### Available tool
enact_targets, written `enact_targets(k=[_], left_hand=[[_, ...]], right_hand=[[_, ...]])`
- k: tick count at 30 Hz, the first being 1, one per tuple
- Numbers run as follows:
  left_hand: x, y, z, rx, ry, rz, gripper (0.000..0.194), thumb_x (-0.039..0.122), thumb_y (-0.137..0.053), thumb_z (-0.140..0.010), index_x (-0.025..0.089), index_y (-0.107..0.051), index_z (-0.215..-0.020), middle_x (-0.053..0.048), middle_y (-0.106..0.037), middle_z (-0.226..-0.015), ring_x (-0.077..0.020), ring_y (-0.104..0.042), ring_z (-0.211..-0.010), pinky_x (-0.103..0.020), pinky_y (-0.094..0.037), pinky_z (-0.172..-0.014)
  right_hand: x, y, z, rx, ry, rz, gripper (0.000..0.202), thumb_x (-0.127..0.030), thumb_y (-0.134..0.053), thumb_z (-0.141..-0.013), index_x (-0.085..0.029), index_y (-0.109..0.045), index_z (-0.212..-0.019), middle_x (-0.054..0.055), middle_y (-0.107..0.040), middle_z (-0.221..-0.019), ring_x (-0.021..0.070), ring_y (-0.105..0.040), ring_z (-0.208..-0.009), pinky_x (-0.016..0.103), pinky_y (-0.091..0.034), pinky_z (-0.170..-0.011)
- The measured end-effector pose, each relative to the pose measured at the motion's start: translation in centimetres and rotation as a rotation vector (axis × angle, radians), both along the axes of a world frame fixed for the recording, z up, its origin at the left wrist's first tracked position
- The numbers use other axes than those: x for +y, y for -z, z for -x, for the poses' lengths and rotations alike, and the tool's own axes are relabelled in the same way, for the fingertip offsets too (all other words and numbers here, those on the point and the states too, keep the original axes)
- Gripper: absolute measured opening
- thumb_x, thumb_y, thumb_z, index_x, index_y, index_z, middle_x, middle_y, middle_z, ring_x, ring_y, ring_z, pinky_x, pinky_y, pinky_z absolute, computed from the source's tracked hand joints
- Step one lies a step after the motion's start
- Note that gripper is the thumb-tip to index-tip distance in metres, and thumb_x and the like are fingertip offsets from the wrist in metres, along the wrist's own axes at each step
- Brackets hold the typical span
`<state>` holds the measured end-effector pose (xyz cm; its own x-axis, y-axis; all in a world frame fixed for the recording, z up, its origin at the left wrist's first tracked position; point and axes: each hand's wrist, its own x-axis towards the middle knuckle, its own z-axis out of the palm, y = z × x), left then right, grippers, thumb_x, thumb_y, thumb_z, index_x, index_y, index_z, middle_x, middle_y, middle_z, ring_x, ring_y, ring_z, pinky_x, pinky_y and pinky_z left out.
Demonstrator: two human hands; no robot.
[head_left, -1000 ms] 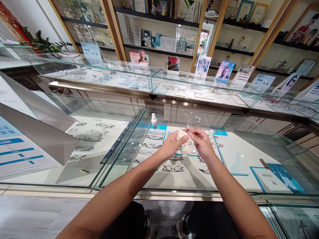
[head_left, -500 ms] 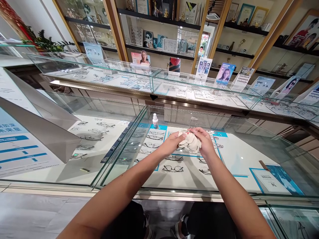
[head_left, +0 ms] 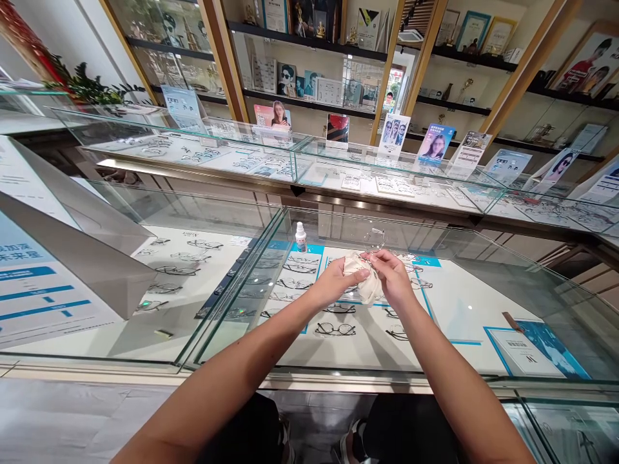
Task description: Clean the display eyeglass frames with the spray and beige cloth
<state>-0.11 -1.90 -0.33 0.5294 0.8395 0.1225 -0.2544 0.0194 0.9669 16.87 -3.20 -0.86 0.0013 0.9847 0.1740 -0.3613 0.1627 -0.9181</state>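
Note:
A crumpled cream cloth point(head_left: 370, 291) is bunched between my two hands over the glass counter. My left hand point(head_left: 337, 281) is closed on the cloth, its thumb pressed across it. Fingers of my right hand point(head_left: 393, 276) pinch a pair of thin-framed eyeglasses point(head_left: 374, 239) beside the cloth. One clear lens rises above the fingertips; the rest of the eyeglasses is hidden by the cloth and fingers. A small white bottle point(head_left: 300, 238) with a printed label stands upright to the left, apart from both hands.
Rows of eyeglasses point(head_left: 335, 329) lie inside the glass display case point(head_left: 464, 361) below my hands. A large folded sign point(head_left: 53, 290) stands at the left. Another glass counter point(head_left: 309, 187) with several upright cards runs across the back. A booklet point(head_left: 529, 351) lies at the right.
Both hands have shifted slightly left, and the cloth has been refolded so it hangs lower between them. The lens above the fingers has tilted a little.

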Motion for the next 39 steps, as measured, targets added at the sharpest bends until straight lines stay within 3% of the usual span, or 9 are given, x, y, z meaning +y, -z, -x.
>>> enact_targets(k=[6, 10, 14, 17, 20, 24, 27, 34, 39], left_hand=[[-0.1, -0.16, -0.07, 0.044, -0.111, -0.019, 0.046, 0.059, -0.076, -0.082, 0.014, -0.066, -0.082, 0.001, -0.061, -0.073, -0.0125, -0.052, -0.07, -0.026, -0.041, -0.071], [-0.02, -0.21, 0.16, 0.042, -0.12, -0.022, 0.049, 0.062, -0.071, -0.086, 0.014, -0.071, -0.091, -0.004, -0.069, -0.084, -0.0163, -0.058, -0.081, -0.028, -0.045, -0.078], [0.02, -0.33, 0.64, 0.043, -0.021, -0.004, 0.049, 0.059, -0.078, -0.08, 0.014, -0.071, -0.098, -0.005, -0.07, -0.09, -0.0169, -0.059, -0.081, -0.028, -0.046, -0.076], [0.0, -0.41, 0.6, 0.032, 0.038, -0.01, 0.051, 0.05, -0.088, -0.071, 0.014, -0.068, -0.102, -0.005, -0.07, -0.093, -0.017, -0.06, -0.083, -0.029, -0.046, -0.079], [0.05, -0.33, 0.3, 0.032, -0.014, -0.043, 0.051, 0.05, -0.089, -0.068, 0.015, -0.065, -0.097, -0.001, -0.065, -0.085, -0.0144, -0.056, -0.076, -0.027, -0.043, -0.074], [0.3, -0.05, 0.3, 0.094, -0.097, -0.108, 0.05, 0.063, -0.075, -0.081, 0.016, -0.057, -0.077, 0.002, -0.055, -0.071, -0.0115, -0.046, -0.067, -0.026, -0.037, -0.066], [0.44, 0.0, 0.63, 0.099, -0.109, -0.113, 0.051, 0.065, -0.065, -0.089, 0.016, -0.058, -0.077, 0.001, -0.056, -0.072, -0.0124, -0.047, -0.068, -0.027, -0.038, -0.068], [0.06, -0.62, 0.57, 0.044, 0.047, -0.031, 0.049, 0.049, -0.089, -0.069, 0.015, -0.067, -0.097, -0.003, -0.068, -0.092, -0.0161, -0.058, -0.083, -0.028, -0.044, -0.078], [0.28, -0.09, 0.15, 0.061, -0.093, -0.051, 0.048, 0.059, -0.08, -0.077, 0.015, -0.063, -0.083, 0.001, -0.061, -0.075, -0.0123, -0.051, -0.07, -0.026, -0.039, -0.068]], right_hand=[[-0.24, -0.08, 0.18, -0.15, -0.017, -0.102, 0.021, -0.044, -0.082, -0.08, -0.026, -0.073, -0.082, 0.005, -0.078, -0.105, 0.0247, -0.069, -0.105, 0.038, -0.051, -0.097], [-0.2, -0.14, -0.03, -0.097, -0.002, -0.053, 0.021, -0.042, -0.085, -0.078, -0.026, -0.072, -0.081, 0.004, -0.077, -0.104, 0.0234, -0.069, -0.101, 0.037, -0.053, -0.094], [-0.04, -0.11, -0.4, -0.044, 0.021, 0.007, 0.02, -0.042, -0.086, -0.077, -0.026, -0.073, -0.081, 0.003, -0.076, -0.103, 0.0227, -0.069, -0.099, 0.036, -0.053, -0.092], [0.01, -0.06, -0.44, -0.052, 0.019, -0.018, 0.02, -0.042, -0.085, -0.077, -0.027, -0.074, -0.082, 0.003, -0.075, -0.104, 0.0227, -0.069, -0.099, 0.036, -0.054, -0.092], [-0.09, -0.08, -0.25, -0.108, 0.007, -0.092, 0.018, -0.042, -0.084, -0.08, -0.027, -0.075, -0.083, 0.003, -0.074, -0.104, 0.0226, -0.067, -0.103, 0.036, -0.052, -0.096], [-0.34, -0.27, -0.05, -0.191, -0.023, -0.127, 0.018, -0.044, -0.081, -0.083, -0.027, -0.076, -0.088, 0.004, -0.073, -0.105, 0.0228, -0.065, -0.103, 0.036, -0.051, -0.096], [-0.32, -0.28, -0.11, -0.152, -0.016, -0.102, 0.018, -0.043, -0.083, -0.081, -0.027, -0.076, -0.086, 0.003, -0.073, -0.105, 0.0222, -0.065, -0.103, 0.035, -0.051, -0.096], [-0.05, -0.11, -0.26, -0.051, 0.022, -0.025, 0.021, -0.043, -0.086, -0.076, -0.026, -0.075, -0.081, 0.002, -0.074, -0.102, 0.0216, -0.067, -0.098, 0.034, -0.053, -0.092], [-0.3, -0.35, 0.06, -0.167, 0.005, -0.11, 0.017, -0.042, -0.083, -0.081, -0.026, -0.076, -0.084, 0.003, -0.073, -0.102, 0.0222, -0.065, -0.101, 0.035, -0.051, -0.094]])
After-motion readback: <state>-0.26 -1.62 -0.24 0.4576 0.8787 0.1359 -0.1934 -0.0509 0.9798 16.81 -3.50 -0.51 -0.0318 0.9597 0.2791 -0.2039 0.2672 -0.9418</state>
